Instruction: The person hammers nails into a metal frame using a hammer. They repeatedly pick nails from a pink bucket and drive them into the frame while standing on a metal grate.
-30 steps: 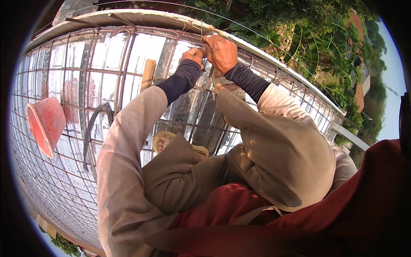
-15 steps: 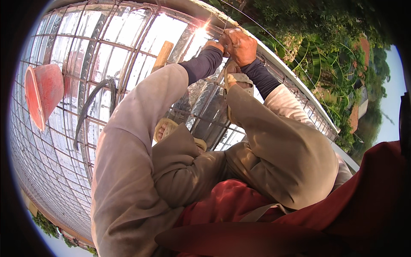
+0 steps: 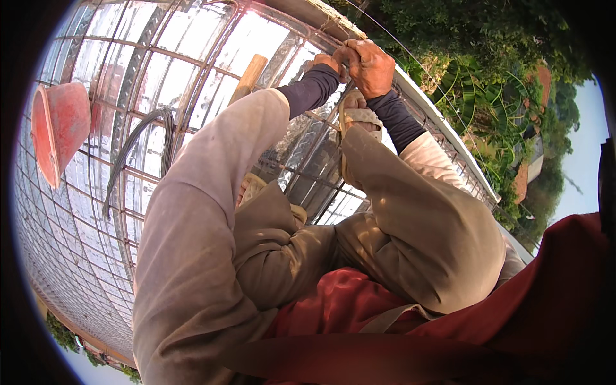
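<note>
My left hand (image 3: 328, 65) and my right hand (image 3: 373, 69) are close together at the top of the view, beside the raised edge of a steel reinforcing-bar grid (image 3: 146, 49). Both have bent, closed fingers. Whatever sits between the fingertips is too small and hidden to make out. Just below the hands is one of my sandalled feet (image 3: 360, 117), standing on the grid. A wooden handle (image 3: 249, 79) lies left of my left hand, its lower end hidden behind my sleeve. Further left, a bundle of dark wire (image 3: 131, 144) is draped over the bars.
A red bucket (image 3: 67, 125) lies tipped on the grid at far left. Shiny metal decking (image 3: 179, 31) shows beneath the bars. Along the right runs the edge of the deck (image 3: 443, 126), with a thin line and green trees (image 3: 478, 96) beyond.
My hands have shifted slightly to the right, and my right hand has turned a little. The bright glint near my left hand is gone. Bucket and wire appear slightly further left as the view shifts.
</note>
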`<state>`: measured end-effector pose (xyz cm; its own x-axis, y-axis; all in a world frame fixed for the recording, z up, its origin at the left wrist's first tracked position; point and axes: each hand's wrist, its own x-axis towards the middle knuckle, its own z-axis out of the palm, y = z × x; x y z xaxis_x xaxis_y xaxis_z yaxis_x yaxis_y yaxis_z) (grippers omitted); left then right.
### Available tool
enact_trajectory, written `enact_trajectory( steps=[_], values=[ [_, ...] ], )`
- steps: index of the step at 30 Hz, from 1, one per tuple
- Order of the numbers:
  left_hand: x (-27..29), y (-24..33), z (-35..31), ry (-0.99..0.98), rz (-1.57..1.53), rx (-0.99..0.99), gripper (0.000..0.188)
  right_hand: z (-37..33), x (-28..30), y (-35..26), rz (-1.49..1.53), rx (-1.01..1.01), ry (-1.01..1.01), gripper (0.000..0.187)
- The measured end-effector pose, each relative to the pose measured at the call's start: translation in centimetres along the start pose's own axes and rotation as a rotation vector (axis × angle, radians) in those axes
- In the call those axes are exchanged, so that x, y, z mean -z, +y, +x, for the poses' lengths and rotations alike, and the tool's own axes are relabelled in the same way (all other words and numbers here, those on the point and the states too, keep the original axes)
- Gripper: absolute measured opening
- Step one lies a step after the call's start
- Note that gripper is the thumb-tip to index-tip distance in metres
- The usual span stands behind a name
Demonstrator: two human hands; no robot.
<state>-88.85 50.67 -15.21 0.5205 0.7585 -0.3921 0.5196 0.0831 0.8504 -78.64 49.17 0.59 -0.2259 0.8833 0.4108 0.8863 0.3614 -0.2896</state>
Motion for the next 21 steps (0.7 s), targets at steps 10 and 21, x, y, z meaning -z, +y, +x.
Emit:
enact_trajectory(
  steps=[10,21],
  values=[
    [5.4,3.7,-2.9,-0.165,-0.358,0.182,0.028,0.1,0.3,0.4,0.011,0.003,0.004,0.019],
    [5.0,2.5,-5.1,0.088,-0.523,0.457,0.071,-0.8,-1.2,-0.7,0.129,-0.286,-0.039,0.011]
  ],
)
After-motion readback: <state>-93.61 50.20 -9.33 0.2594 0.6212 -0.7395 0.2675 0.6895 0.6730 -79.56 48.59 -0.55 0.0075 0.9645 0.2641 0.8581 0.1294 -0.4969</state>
